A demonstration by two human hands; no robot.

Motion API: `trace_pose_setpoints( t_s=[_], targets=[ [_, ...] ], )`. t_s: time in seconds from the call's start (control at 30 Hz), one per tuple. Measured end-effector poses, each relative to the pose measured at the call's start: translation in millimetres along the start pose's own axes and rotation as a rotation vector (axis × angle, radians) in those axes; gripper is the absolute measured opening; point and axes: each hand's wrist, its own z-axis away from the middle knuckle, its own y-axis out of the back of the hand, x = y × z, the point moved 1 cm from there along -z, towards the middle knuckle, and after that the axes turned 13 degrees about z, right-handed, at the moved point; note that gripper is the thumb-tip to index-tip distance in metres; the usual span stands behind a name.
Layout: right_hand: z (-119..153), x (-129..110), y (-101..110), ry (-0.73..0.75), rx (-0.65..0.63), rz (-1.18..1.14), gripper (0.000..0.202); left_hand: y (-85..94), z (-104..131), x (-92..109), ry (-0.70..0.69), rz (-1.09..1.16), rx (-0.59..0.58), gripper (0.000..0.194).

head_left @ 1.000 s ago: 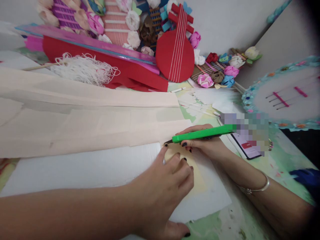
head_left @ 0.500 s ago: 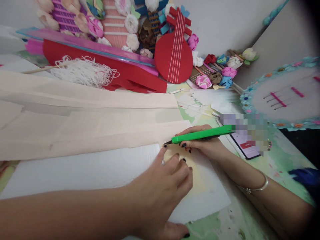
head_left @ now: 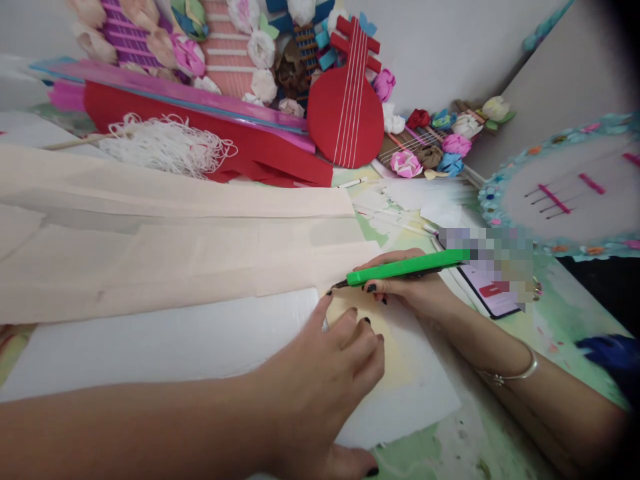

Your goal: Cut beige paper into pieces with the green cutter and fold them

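Note:
My right hand (head_left: 405,280) is closed around a long green utility knife (head_left: 407,268). Its dark, narrow tip points left and rests close to my left index fingertip. My left hand (head_left: 345,353) lies with its fingers spread over a pale yellow sheet (head_left: 400,353), the index finger stretched toward the tip. Beneath that sheet is a white board (head_left: 175,350). A long beige paper strip (head_left: 200,260) with folded bands runs leftward, its near right part beside both hands. Whatever lies directly under my left palm is hidden.
A phone (head_left: 493,290) lies right of my right hand. Behind the strip are white string (head_left: 170,147), red sheet material (head_left: 280,160) and a red lute-shaped craft piece (head_left: 345,113). Paper flowers (head_left: 407,163) stand at the back; a flower-edged oval panel (head_left: 575,193) is at right.
The knife tip has shifted very slightly to the right, a little away from my left index fingertip. My left hand stays nearly in place.

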Motion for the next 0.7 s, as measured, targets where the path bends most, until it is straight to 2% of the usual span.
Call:
trace_pose_setpoints(
  t_s=[0.27,0.5,0.7],
  targets=[
    [1.7,-6.2,-0.5,0.011,0.008,0.032,0.019,-1.3,0.4,-0.2,0.0,0.006,-0.009,0.085],
    [1.3,0.5,2.7,-0.032,0.019,-0.028,0.023,-1.8,0.5,-0.3,0.003,0.016,-0.008,0.085],
    [1.8,-2.3,3.3,-0.026,0.017,0.014,0.023,-1.7,0.6,-0.2,0.002,0.008,0.0,0.086]
  ],
)
